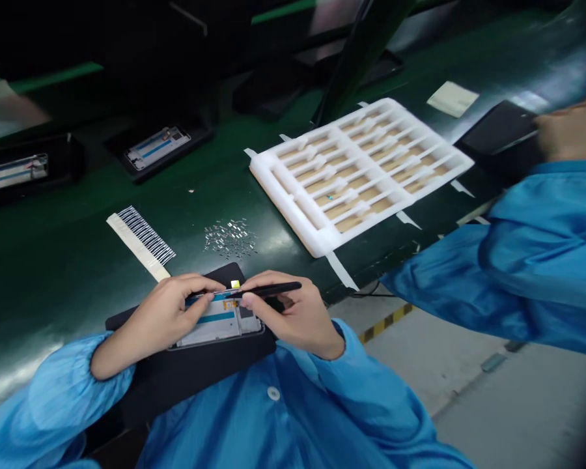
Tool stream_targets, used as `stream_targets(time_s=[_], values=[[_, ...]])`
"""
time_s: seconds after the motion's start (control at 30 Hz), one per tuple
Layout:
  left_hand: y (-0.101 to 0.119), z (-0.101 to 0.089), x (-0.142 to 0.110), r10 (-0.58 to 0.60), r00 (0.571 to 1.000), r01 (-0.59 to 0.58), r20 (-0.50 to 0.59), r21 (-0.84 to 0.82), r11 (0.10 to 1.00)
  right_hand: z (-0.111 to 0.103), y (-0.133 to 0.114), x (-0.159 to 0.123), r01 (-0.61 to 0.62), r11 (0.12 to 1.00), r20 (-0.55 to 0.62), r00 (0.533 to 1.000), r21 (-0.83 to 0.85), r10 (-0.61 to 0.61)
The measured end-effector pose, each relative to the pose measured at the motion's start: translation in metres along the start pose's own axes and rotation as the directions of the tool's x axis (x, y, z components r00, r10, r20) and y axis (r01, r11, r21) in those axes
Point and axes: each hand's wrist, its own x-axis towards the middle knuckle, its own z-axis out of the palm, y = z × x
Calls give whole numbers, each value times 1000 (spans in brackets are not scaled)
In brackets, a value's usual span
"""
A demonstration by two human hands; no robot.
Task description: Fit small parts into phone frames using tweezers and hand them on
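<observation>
A phone frame (224,330), silver with blue strips and an orange flex piece, lies on a black pad (195,378) close to my body. My left hand (168,312) is closed at its upper left edge, thumb and forefinger pinching there. In my right hand (295,316) is a pair of black tweezers (278,288), held between thumb and fingers, the tips pointing left over the frame's upper edge. A small yellow-white tab (235,284) sticks up beside the tips. Whatever may be between the tips is too small to make out.
Beyond the pad lie a strip of thin metal pins (146,233) and scattered small metal parts (230,238). A white foam tray (339,144) is taped at right. More phone frames (157,148) rest on black holders behind. A co-worker's blue sleeve (551,241) reaches in at right.
</observation>
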Motion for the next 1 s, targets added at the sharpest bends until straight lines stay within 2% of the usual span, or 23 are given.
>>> stream_targets(time_s=[0.23,0.6,1.0], values=[[0,2,1,-8,1000,8,-27,-7,1000,2,-1,1,-21,999,19,1000,-30,22],[5,5,0,-53,996,51,-67,-28,998,6,1,0,-89,996,-38,995,13,90],[8,16,2,-73,981,66,-180,-44,997,7,0,-1,52,997,-71,996,-59,-56]])
